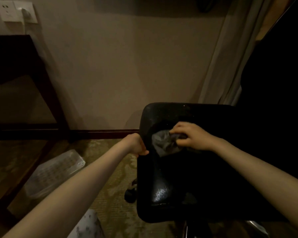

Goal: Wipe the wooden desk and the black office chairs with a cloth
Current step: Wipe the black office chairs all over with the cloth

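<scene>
A black office chair (205, 177) fills the lower right, its shiny seat facing up at me. My left hand (138, 145) grips the chair's left edge, with the fingers wrapped behind the padding. My right hand (191, 136) presses a crumpled grey cloth (163, 145) onto the far left part of the seat. The dark wooden desk (15, 69) stands at the left, with only its frame and legs showing.
A clear plastic wastebasket (53, 172) lies tilted on the patterned carpet between desk and chair. A beige wall with sockets (15, 12) and a dark baseboard runs behind. A pale curtain (230, 54) hangs at the right. A chair caster (130, 194) shows under the seat.
</scene>
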### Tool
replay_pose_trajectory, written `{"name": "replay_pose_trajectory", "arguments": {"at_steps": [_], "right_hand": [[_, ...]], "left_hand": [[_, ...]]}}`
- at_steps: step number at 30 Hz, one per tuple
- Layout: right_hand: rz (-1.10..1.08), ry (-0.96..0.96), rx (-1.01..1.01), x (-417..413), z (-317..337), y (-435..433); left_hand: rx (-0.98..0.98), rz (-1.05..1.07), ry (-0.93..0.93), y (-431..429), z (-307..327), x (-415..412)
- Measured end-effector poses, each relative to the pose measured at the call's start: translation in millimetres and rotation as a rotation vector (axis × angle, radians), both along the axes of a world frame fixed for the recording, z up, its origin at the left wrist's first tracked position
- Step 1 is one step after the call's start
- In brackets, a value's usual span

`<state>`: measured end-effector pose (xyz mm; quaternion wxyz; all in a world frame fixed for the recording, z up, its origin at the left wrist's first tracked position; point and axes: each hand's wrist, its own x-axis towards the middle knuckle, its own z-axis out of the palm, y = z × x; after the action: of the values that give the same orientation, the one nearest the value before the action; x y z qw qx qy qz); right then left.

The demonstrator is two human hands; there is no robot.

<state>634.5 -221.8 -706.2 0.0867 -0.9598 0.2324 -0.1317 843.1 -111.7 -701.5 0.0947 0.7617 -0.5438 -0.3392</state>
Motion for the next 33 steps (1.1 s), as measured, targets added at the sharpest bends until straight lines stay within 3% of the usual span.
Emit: {"name": "replay_pose_trajectory", "arguments": {"at_steps": [3,6,10,13,15,20,23,26,29,31,33], "right_hand": [[-0.323,0.103,-0.185,35,8,-35],[-0.427,-0.082,-0.136,41,17,-37],[-0.060,-0.178,-0.016,8,28,28],[0.206,-0.017,0.033,-9,17,77],[0.213,0.065,-0.054,-8,7,75],[-0.334,0.164,-0.272,32,13,-3],[-0.447,-0.081,-0.207,27,22,-22],[-0.183,-0.287,-0.065,-2,30,10],[0.100,-0.106,0.062,-23,24,63],[0.078,0.033,0.106,-24,14,67],[0.010,0.021,0.088,-15,12,51]], "left_hand": [[0.018,0.013,0.050,0,-1,1],[0.034,0.022,0.033,-1,1,15],[-0.005,0.078,0.085,-6,-7,31],[-0.045,0.048,0.109,-5,-4,32],[-0.065,0.029,0.106,-4,1,33],[-0.122,0.016,0.082,-7,10,30],[-0.133,0.000,0.033,-13,11,24],[-0.128,0.004,0.007,-24,8,24],[-0.125,0.009,0.031,-34,0,22],[-0.124,-0.012,0.024,-41,-8,20],[-0.125,-0.059,-0.006,-48,-12,19]]}}
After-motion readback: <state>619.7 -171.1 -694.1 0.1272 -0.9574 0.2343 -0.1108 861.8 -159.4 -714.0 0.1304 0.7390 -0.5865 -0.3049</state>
